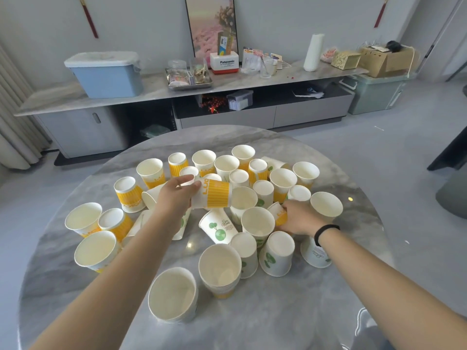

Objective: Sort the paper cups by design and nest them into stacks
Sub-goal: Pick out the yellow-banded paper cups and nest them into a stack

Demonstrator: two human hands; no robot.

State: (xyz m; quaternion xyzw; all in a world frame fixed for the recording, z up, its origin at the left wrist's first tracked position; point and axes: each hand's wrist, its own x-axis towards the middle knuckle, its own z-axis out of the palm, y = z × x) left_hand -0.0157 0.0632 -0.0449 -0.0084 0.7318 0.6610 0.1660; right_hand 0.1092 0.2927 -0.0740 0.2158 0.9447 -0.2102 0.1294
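A single wide-angle view from the person's head looks forward and down over the round marble table [290, 324], close enough that both forearms reach in from the bottom edge; farther off it takes in the low sideboard [151, 89] against the back wall

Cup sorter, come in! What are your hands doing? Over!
Left hand holds yellow cup sideways. Right hand grips another yellow cup. Loose cups crowd table.

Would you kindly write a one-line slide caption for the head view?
Left hand lifts a yellow-striped cup sideways while right hand grips another yellow cup among mixed cups.
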